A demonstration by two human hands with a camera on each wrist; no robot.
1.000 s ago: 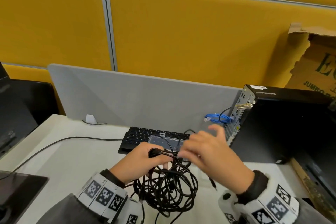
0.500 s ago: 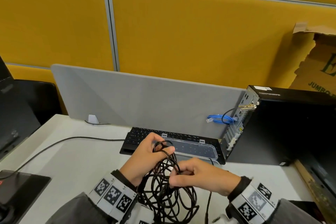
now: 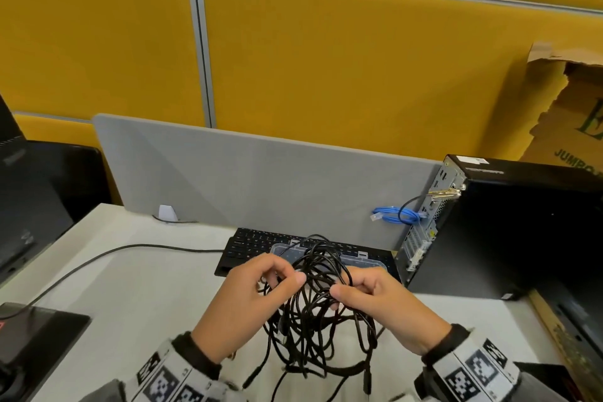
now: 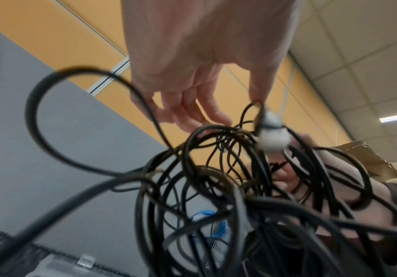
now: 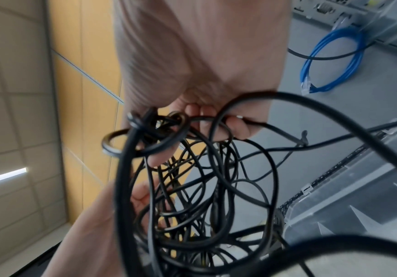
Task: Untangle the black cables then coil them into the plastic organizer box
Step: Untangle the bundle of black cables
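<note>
Lying lidded: plastic organizer box (image 3: 329,258)

Both hands raised close together, left hand (image 3: 248,300) and right hand (image 3: 388,307) finger-curled, pinching.

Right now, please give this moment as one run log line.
left hand: pinches cables | right hand: grips cables | cables: tangled, lifted | box: closed, behind

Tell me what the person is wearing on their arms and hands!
The left hand and right hand are bare, with no gloves. Each wrist has a dark cuff, then a white band printed with black square markers. Grey sleeves cover the arms.
</note>
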